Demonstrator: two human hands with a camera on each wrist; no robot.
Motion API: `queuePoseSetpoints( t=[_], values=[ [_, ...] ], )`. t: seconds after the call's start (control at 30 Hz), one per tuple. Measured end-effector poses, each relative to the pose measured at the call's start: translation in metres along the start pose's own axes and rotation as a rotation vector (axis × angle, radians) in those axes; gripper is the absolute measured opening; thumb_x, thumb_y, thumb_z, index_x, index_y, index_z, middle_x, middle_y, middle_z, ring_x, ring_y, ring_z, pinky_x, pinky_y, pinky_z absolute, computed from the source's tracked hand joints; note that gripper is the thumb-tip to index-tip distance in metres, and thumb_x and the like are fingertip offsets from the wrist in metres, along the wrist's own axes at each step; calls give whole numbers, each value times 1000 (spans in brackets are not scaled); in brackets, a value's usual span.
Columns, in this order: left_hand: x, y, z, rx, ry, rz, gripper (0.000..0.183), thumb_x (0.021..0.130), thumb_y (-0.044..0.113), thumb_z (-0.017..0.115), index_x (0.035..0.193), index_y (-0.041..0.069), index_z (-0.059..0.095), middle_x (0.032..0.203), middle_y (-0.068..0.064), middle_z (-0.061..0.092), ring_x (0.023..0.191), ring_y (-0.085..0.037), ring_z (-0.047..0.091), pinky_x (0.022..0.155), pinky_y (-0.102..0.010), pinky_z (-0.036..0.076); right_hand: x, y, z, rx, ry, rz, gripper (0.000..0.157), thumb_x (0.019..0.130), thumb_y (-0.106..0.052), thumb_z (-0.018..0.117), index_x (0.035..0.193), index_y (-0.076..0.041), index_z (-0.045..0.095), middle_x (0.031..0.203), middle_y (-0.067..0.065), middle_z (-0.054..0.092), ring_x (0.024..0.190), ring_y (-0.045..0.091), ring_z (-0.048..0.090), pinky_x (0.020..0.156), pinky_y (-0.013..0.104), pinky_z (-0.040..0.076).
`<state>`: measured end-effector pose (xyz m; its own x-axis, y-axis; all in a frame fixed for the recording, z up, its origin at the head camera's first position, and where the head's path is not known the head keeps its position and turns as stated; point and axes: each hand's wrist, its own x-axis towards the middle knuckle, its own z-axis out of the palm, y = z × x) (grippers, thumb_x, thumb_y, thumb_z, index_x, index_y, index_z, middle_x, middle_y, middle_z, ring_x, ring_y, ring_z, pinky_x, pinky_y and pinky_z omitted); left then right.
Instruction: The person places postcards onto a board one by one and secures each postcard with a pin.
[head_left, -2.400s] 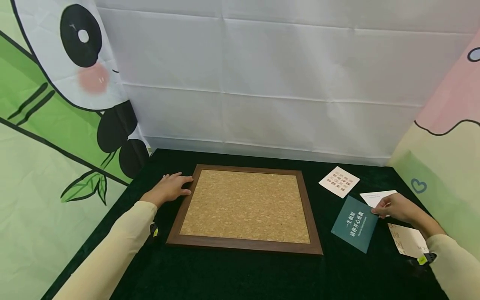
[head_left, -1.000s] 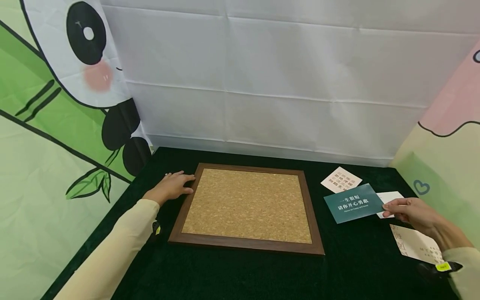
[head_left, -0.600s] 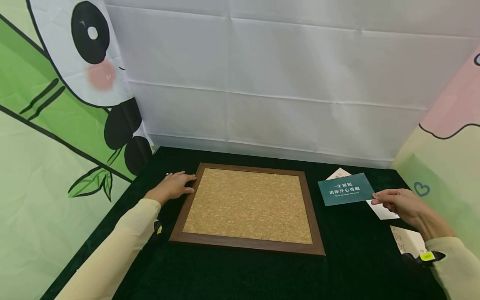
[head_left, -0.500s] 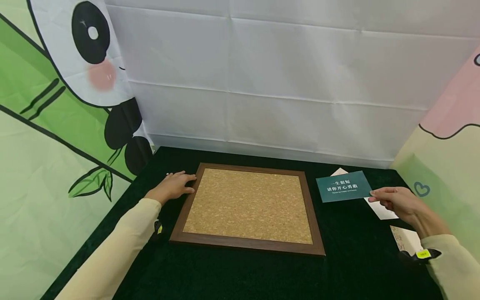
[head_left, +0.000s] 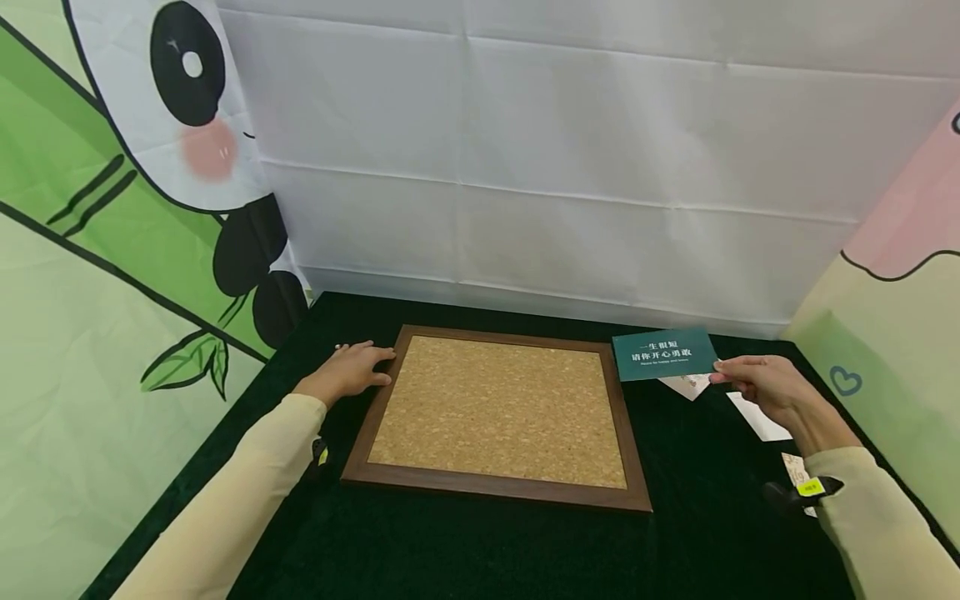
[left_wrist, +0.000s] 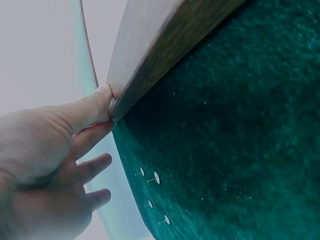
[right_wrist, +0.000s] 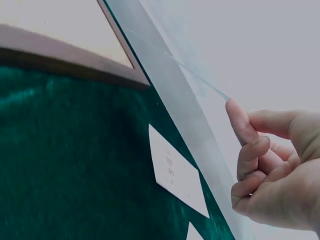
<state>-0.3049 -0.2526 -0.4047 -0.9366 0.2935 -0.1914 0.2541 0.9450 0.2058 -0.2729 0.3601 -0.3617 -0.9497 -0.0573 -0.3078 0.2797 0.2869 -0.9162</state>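
Observation:
A cork board (head_left: 498, 408) with a brown wooden frame lies on the dark green cloth. My left hand (head_left: 351, 372) rests at its left edge; in the left wrist view, thumb and index finger touch the frame (left_wrist: 145, 47) while the other fingers stay extended. Between thumb and index finger, my right hand (head_left: 772, 387) pinches the right end of a teal postcard (head_left: 663, 353) with white writing. That postcard is held above the table by the board's upper right corner, seen nearly edge-on in the right wrist view.
Beneath the teal postcard, a pale printed card (head_left: 688, 385) is partly hidden. A white card (head_left: 759, 417) and a cream card (head_left: 791, 471) lie to the right, the latter mostly behind the right wrist. Several white thumbtacks (left_wrist: 157, 178) stand on the cloth left of the board.
My right hand has lifted the teal postcard, turned it lengthwise and carried it left and back towards the board's upper right corner. The left hand stays at the frame.

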Motion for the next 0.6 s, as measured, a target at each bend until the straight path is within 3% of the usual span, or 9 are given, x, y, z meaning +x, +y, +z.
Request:
queuePoseSetpoints(
  t=[0.27,0.6],
  values=[
    [1,1,-1,10,-14,-14,54,99,25,59,146,6,43,154,-19,37,145,-44,22,113,-67,14,6,-15,20,43,7,-14,19,97,-25,62,81,-26,72,76,-12,73,68,6,45,64,21,37],
    [1,-1,0,-4,1,-7,53,98,24,60,145,5,45,153,-20,39,145,-45,23,113,-67,14,17,-23,44,68,17,-27,20,98,-25,61,82,-26,73,76,-13,73,68,8,44,66,26,31]
  ],
)
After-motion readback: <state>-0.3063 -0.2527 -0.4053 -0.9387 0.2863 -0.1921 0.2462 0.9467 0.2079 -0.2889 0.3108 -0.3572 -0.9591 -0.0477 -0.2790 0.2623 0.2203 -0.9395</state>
